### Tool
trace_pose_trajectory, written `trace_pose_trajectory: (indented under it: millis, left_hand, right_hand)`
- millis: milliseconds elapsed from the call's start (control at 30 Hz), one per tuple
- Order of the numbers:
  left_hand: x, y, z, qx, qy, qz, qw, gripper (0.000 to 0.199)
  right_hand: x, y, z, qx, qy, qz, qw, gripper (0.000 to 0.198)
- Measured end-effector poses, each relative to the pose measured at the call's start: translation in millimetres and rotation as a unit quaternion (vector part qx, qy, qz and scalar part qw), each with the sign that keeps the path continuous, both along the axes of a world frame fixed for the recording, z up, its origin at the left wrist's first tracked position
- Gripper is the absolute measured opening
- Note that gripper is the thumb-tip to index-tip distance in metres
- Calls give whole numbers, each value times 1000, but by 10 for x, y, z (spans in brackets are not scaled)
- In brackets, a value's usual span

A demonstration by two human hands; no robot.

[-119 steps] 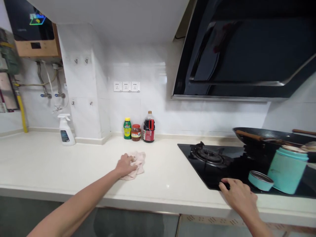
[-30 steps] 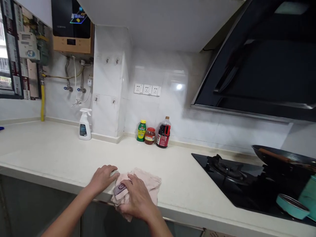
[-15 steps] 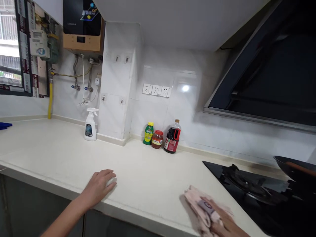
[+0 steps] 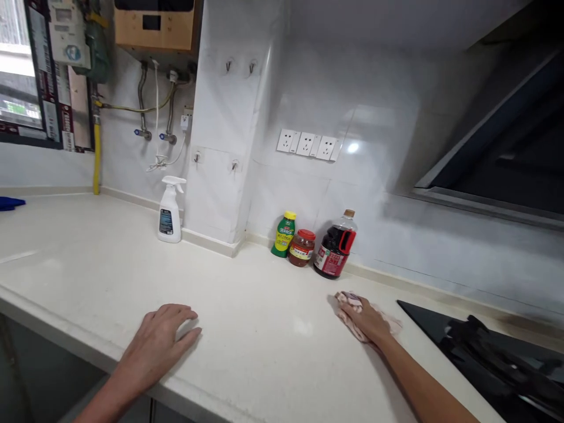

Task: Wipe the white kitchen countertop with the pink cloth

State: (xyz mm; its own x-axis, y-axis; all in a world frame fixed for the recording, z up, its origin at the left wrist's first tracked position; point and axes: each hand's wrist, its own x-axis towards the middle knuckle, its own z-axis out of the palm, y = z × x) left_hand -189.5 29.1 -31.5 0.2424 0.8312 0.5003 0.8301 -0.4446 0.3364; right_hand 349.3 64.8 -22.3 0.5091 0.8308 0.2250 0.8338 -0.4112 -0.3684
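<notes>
My right hand [image 4: 369, 320] presses a pale pink cloth [image 4: 352, 329] against the white countertop [image 4: 247, 329], just in front of a large dark sauce bottle [image 4: 333, 247] with a red handle. Its fingers are closed over the bunched cloth. Near the counter's front edge, my left hand [image 4: 161, 338] hovers or rests, fingers apart and holding nothing; whether it touches the surface I cannot tell. Beside the sauce bottle stand a red-lidded jar [image 4: 302, 248] and a green bottle [image 4: 283, 235] with a yellow cap.
A white spray bottle [image 4: 170, 210] stands by the wall pillar at left. The black gas stove [image 4: 440, 341] borders the counter at right, under a dark range hood [image 4: 506, 158]. A blue cloth [image 4: 11, 203] lies at the far left.
My right hand has pushed the cloth away from the front edge toward the wall, near the sauce bottle. My left hand stays at the front edge. The view has tilted down and come closer.
</notes>
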Motion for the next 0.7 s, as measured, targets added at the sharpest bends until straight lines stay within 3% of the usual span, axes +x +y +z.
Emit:
trace_pose_trajectory:
  millis: [100,233,333,433,567,700]
  left_hand:
    - [23,-24,17,-4,-30,5,1000,36]
    - [18,-37,30,-30,-69,31,997,40]
    - [12,-36,41,-41,-81,56,994,43]
    - [4,-26,41,-40,-90,75,992,49]
    - [-8,-10,8,-27,-95,91,991,55]
    - [-1,-37,16,-44,-75,102,991,56]
  right_hand:
    - [-558,490,36,-1,12,74,997,69]
    - [-1651,919,104,12,39,231,972,60]
    - [-2523,934,158,16,61,355,933,58]
    - [-3169,681,169,11,70,475,877,59]
    - [-3412,189,119,-7,79,567,820,68]
    - [-2979,-131,111,4,99,573,813,59]
